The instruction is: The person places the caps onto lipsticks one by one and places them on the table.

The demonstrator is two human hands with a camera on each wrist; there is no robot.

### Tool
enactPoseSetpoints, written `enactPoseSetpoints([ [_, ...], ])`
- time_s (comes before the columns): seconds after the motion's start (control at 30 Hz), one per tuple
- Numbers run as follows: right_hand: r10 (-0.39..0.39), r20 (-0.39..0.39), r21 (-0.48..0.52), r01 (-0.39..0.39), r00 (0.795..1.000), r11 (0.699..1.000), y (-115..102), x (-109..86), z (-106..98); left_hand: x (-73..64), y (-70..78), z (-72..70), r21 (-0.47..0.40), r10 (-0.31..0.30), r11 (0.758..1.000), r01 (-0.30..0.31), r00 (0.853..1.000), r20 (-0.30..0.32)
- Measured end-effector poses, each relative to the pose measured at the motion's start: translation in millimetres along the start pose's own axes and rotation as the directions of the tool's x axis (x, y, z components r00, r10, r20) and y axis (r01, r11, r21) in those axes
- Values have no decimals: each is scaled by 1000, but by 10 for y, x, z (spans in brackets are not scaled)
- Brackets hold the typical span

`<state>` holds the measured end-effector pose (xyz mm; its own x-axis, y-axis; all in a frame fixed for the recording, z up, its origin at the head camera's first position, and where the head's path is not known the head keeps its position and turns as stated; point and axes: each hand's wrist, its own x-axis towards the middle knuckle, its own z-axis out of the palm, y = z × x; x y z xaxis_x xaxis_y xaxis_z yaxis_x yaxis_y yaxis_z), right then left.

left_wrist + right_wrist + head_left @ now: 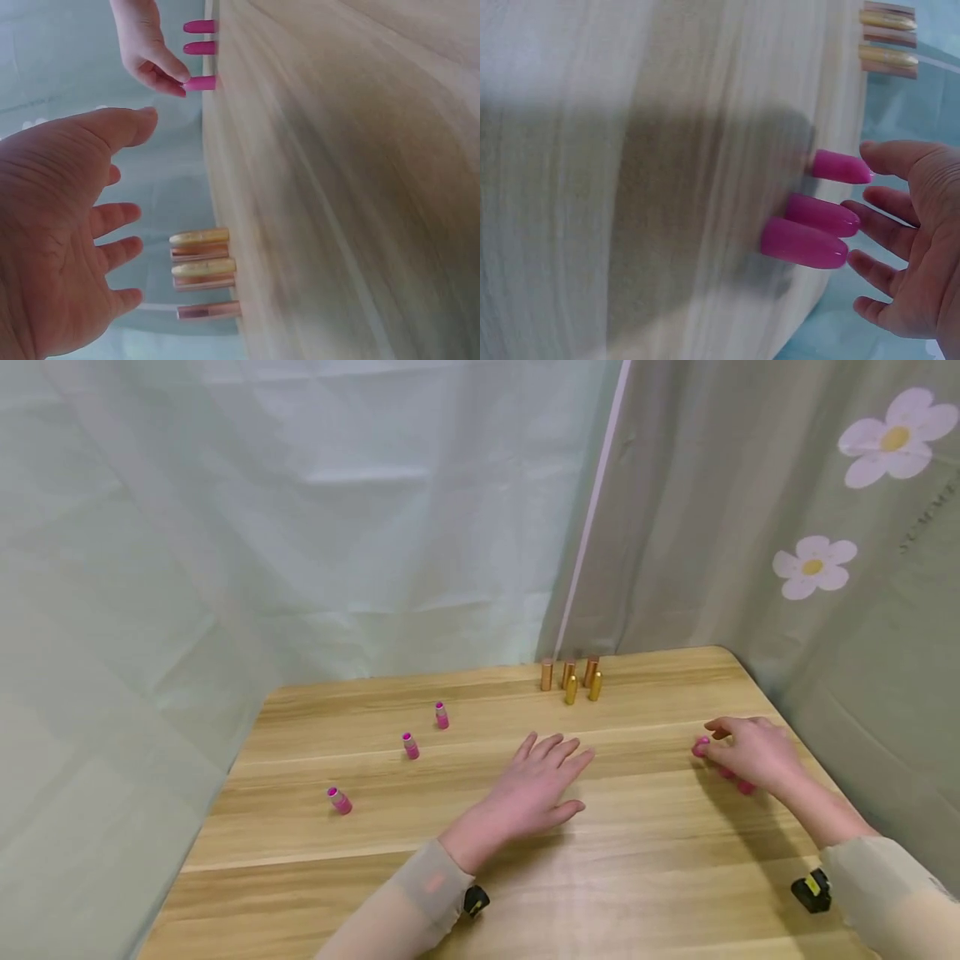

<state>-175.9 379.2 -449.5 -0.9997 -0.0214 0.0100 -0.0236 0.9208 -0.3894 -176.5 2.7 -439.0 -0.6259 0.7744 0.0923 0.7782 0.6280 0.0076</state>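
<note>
My left hand (528,789) hovers over the middle of the table, palm down, fingers straight and spread, holding nothing. My right hand (753,752) is at the table's right side. Its thumb and forefinger stand around the rounded top of an upright pink bullet-shaped piece (842,166), with a small gap showing between the fingertips. Two more such pink pieces, one behind (821,214) and one nearer (802,244), stand beside it under the other fingers. In the head view the right hand partly hides these two.
Three short pink tubes with silver collars stand at left: front (340,801), middle (411,746) and back (442,715). Near the back edge stand copper cylinders (547,676) and two gold bullet-shaped pieces (572,690). Curtains (360,527) rise behind the wooden table (285,860).
</note>
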Motion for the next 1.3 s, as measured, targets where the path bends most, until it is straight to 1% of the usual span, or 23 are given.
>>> enactPoseSetpoints([
  [0.1,-44,-39,-95,40,998,995,22,33,61,48,31,60,19,-7,1000,6,999,36],
  [0.13,-47,-40,-103,43,998,994,26,38,74,60,41,81,23,-8,1000,7,999,47],
  [0.23,-42,-35,-97,38,999,995,30,44,102,82,71,149,16,-5,1000,4,998,70],
  [0.37,-37,-35,-86,34,999,996,36,54,119,102,110,238,0,3,1000,-3,996,85],
  [0.5,-42,-42,-80,39,998,996,45,63,133,119,150,301,8,8,1000,-8,995,96],
  [0.77,-43,-48,-71,40,998,997,73,65,137,127,220,360,28,18,999,-21,994,110],
  [1.0,-44,-66,-42,41,997,998,55,68,132,101,208,371,18,18,1000,-20,994,105],
  [1.07,-38,-81,-19,36,996,999,22,58,115,84,190,363,6,21,1000,-22,995,101],
  [1.17,7,-84,74,-1,996,997,-71,35,79,50,147,333,-16,22,1000,-21,996,89],
  [1.23,58,-58,182,-47,997,982,-165,14,54,18,105,306,-20,20,1000,-18,997,76],
  [1.27,81,-49,236,-67,995,969,-213,7,49,-3,84,289,-23,17,1000,-15,997,72],
  [1.3,90,-50,293,-71,995,953,-266,2,52,-24,63,272,-28,14,1000,-13,998,66],
])
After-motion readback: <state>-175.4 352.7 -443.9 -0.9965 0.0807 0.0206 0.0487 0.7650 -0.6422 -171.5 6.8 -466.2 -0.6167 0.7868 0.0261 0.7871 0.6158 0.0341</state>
